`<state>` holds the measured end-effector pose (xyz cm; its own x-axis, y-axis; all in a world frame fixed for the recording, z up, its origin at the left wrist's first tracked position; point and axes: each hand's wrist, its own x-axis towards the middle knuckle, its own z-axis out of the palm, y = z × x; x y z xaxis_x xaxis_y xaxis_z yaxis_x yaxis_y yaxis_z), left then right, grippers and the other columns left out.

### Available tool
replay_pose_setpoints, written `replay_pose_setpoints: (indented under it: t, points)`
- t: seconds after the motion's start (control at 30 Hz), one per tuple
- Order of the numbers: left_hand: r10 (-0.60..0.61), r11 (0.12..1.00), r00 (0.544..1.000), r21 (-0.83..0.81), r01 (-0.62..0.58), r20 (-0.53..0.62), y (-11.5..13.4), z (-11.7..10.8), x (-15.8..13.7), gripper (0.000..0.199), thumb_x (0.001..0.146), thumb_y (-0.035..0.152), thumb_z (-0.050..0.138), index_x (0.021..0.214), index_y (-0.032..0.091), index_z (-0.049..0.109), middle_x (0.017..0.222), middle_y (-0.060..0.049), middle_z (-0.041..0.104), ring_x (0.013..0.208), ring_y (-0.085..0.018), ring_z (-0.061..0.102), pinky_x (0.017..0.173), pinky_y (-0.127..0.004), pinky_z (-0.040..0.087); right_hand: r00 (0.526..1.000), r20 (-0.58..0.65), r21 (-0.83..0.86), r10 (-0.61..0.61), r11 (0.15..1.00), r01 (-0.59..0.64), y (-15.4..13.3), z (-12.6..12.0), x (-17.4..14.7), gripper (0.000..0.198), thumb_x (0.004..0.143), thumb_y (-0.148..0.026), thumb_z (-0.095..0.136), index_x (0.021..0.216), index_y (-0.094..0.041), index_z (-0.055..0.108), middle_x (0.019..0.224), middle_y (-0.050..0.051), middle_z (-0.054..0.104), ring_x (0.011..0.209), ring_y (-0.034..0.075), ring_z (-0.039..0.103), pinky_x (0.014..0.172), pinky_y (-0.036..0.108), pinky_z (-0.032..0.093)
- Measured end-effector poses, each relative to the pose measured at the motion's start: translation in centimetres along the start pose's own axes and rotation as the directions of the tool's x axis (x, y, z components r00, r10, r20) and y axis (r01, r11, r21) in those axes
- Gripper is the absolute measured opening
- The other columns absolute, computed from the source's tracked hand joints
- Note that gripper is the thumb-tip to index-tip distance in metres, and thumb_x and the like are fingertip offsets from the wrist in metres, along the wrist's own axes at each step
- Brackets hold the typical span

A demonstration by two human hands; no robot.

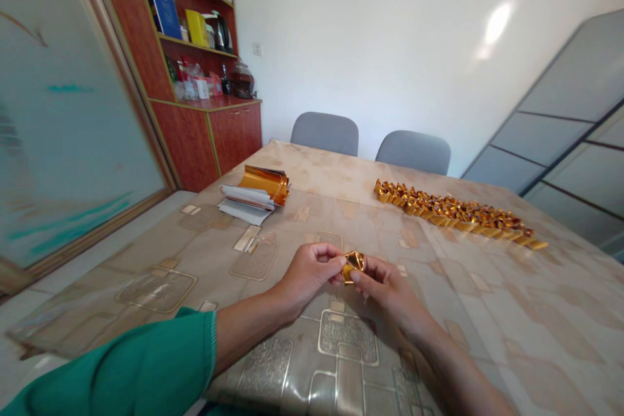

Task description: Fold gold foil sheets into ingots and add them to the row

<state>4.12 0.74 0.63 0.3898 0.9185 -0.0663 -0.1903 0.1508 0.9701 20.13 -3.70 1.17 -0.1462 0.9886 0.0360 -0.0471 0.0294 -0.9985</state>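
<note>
Above the counter [205, 253], near its front edge, the left hand [305, 273] and right hand [385, 286] pinch one folded gold paper piece [353, 265] between fingertips, each grip closed on it; a row of folded gold pieces [458, 213] lies well beyond, a stack of sheets [253, 194] far left

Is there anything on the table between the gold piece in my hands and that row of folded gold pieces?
Nothing visible. The gold piece is pinched by the left hand and right hand; only bare table lies between it and the row.
</note>
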Motion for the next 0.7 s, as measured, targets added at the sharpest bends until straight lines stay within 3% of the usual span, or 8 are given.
replay_pose_setpoints:
  t: [0.17,0.33,0.47,0.7]
  points:
    - [-0.012,1.0,0.999,-0.01,0.012,0.032,-0.3,-0.1,0.1,0.019,0.074,0.03,0.071,0.074,0.012,0.066,0.06,0.0,0.062,0.055,-0.009,0.053,0.055,-0.021,0.041,1.0,-0.016,0.034,-0.018,0.999,0.019,1.4,-0.1,0.1,0.029,0.078,-0.045,0.076,0.073,-0.018,0.066,0.071,0.001,0.064,0.061,0.013,0.05,0.057,0.025,0.036]
    - [0.079,0.993,0.997,-0.092,-0.078,0.0,-0.4,-0.1,0.2,0.025,0.075,0.034,0.073,0.084,0.015,0.061,0.067,0.002,0.062,0.061,-0.01,0.055,0.059,-0.021,0.043,0.999,-0.037,0.071,-0.02,0.997,0.022,1.1,0.2,0.1,0.029,0.078,-0.044,0.076,0.075,-0.018,0.063,0.07,0.0,0.061,0.062,0.013,0.049,0.058,0.024,0.036]
    - [0.146,0.989,0.989,-0.03,-0.146,-0.021,-0.1,0.0,-0.1,0.028,0.074,0.037,0.074,0.076,0.017,0.055,0.067,0.002,0.061,0.061,-0.011,0.055,0.059,-0.021,0.043,0.999,-0.052,0.068,-0.008,0.998,0.012,0.3,0.1,0.1,0.03,0.074,-0.044,0.08,0.08,-0.019,0.064,0.073,-0.001,0.061,0.064,0.013,0.049,0.058,0.024,0.036]
    - [0.299,0.944,0.954,0.15,-0.293,-0.023,0.4,0.1,-0.6,0.017,0.082,0.033,0.066,0.081,0.016,0.063,0.073,0.0,0.061,0.067,-0.013,0.055,0.063,-0.023,0.044,0.987,-0.151,0.101,-0.046,0.993,0.061,0.1,-0.3,0.0,0.028,0.073,-0.041,0.081,0.08,-0.02,0.064,0.072,-0.002,0.056,0.067,0.014,0.047,0.063,0.025,0.037]
